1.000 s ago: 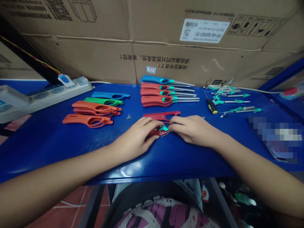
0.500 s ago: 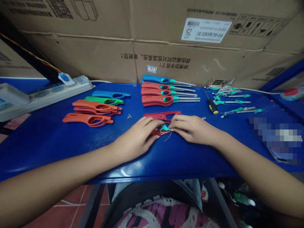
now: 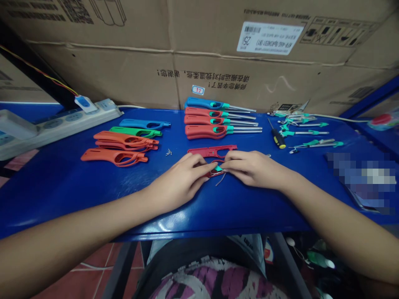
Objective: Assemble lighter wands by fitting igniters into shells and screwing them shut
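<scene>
The glossy blue table (image 3: 77,187) stretches beneath the left fingers (image 3: 205,167) and right fingers (image 3: 233,165). Just beyond them lies a red lighter-casing half (image 3: 213,150); farther beyond, a row of assembled lighters, one blue lighter (image 3: 199,102) and three orange-red lighters (image 3: 198,120). Left of the left fingers sits a small heap of screws (image 3: 168,152); farther left are a blue casing (image 3: 131,123), a green casing (image 3: 121,131), orange-red casings (image 3: 99,156) and a power strip (image 3: 64,121). Beyond and right of the right fingers lie a black-and-yellow screwdriver (image 3: 277,139) and metal-tubed teal trigger assemblies (image 3: 307,133); well right, a pixelated flat item (image 3: 363,180).
</scene>
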Motion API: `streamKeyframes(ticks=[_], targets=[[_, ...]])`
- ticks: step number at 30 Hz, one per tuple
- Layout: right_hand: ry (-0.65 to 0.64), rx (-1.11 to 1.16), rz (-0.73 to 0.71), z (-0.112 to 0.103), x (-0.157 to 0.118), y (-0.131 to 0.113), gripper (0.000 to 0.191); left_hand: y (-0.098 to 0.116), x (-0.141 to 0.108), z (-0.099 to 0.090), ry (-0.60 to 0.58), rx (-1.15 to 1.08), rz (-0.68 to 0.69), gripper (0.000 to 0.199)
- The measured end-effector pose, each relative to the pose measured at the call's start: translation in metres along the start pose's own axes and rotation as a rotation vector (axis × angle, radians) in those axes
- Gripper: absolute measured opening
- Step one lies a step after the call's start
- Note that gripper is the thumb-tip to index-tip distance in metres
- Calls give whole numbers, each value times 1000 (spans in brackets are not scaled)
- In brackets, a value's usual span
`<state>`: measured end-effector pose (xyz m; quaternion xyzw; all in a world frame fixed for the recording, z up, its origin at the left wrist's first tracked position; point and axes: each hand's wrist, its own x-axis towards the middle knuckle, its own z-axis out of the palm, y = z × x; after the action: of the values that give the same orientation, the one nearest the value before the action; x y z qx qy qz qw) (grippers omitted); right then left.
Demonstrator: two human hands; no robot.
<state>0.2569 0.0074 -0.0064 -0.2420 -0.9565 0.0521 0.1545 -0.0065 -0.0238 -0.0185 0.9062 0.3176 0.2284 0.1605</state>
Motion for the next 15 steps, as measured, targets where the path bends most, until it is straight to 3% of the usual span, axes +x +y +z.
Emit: streamKeyframes(ticks=[7, 15], targets=[[0, 60, -1, 1, 0, 1, 21, 1, -3, 0, 2, 24, 15, 38], [-23, -132, -49, -4, 1, -4, 27, 5, 0, 0, -85, 169, 19, 42]])
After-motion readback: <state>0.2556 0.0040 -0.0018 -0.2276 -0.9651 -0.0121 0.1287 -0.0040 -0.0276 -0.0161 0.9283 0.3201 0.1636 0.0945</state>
